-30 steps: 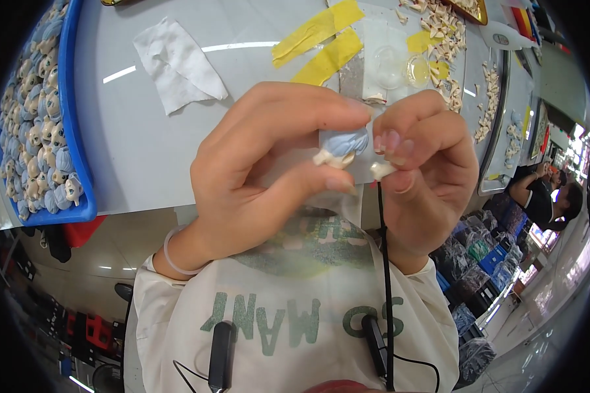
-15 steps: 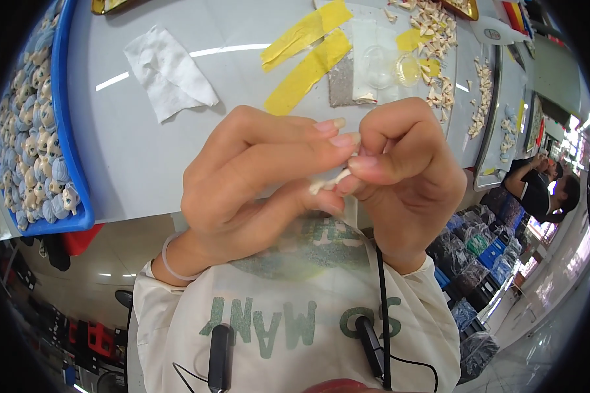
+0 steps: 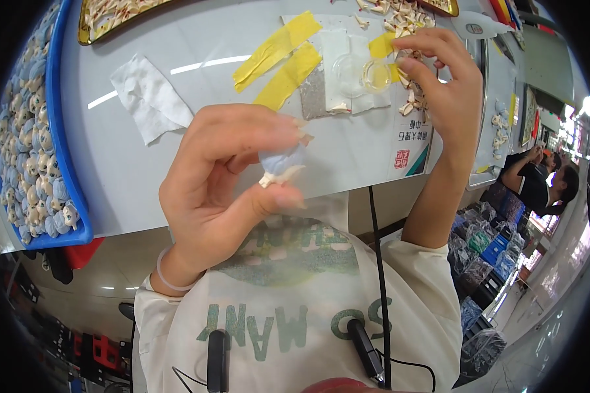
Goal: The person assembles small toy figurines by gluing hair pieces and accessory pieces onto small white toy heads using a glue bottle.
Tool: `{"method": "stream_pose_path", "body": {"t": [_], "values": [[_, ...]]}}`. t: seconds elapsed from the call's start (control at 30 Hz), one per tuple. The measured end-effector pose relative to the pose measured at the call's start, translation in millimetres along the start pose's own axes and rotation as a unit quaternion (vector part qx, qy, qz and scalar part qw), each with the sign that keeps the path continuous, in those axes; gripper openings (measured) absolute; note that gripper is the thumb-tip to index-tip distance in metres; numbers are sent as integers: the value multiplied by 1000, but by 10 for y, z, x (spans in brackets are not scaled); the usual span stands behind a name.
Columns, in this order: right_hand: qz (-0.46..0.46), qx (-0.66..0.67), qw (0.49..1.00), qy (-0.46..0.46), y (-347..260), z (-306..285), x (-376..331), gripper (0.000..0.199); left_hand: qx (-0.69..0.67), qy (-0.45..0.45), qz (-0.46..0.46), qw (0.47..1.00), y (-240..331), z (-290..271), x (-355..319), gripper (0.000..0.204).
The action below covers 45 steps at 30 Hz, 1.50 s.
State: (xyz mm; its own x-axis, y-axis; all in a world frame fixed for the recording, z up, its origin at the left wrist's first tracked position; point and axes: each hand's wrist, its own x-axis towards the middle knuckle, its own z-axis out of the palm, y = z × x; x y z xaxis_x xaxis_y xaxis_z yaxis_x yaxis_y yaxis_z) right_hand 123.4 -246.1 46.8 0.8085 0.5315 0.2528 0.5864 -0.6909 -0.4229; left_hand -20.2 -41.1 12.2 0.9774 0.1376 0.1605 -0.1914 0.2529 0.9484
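1. The left hand (image 3: 223, 190) pinches a small pale-blue figurine (image 3: 282, 162) between thumb and fingertips, raised over the near edge of the bench (image 3: 177, 157); the grip covers little of it, so a slight loosening could drop it to the lap or floor
2. Cream bits stick out at the figurine's top and bottom; they look thin, and too hard a squeeze could snap or shift them
3. The right hand (image 3: 442, 85) reaches well away to the small clear dish (image 3: 375, 74), fingertips closed at its rim; I cannot tell whether they grip anything. A careless dip could tip the dish or smear its yellowish contents onto the mat (image 3: 337, 72)
4. The loose cream parts (image 3: 410, 98) lie just beside the dish, so the wrist could sweep them off the bench edge
5. With the eyes on one hand, the other works unwatched, and the figurine could tilt unnoticed
6. The blue tray (image 3: 62, 150) of figurines sits at the left edge of the bench, partly overhanging; a knock from the left elbow could spill it
7. The tissue (image 3: 149, 95) and yellow tape strips (image 3: 278, 56) lie clear of both hands and look harmless
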Motion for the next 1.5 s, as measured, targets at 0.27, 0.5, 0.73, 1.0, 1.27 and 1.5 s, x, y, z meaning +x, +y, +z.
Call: {"method": "stream_pose_path", "body": {"t": [0.27,0.5,0.73,1.0,1.27,1.5], "values": [[27,65,997,-35,82,-100,70,12,-1,31,-34,999,12,53,-22,45],[66,248,963,80,-99,-306,-189,17,-127,-4,-42,991,9,49,5,39],[82,378,914,123,-245,-207,-336,13,-129,-8,-59,990,53,15,7,42],[67,325,932,144,-344,-190,-236,12,-166,9,-20,986,30,55,8,37],[10,151,987,-56,-469,-162,16,8,33,-151,81,985,-17,-183,29,31],[-36,30,995,-83,-591,-53,128,8,-61,0,11,998,-24,-25,-48,25]]}}
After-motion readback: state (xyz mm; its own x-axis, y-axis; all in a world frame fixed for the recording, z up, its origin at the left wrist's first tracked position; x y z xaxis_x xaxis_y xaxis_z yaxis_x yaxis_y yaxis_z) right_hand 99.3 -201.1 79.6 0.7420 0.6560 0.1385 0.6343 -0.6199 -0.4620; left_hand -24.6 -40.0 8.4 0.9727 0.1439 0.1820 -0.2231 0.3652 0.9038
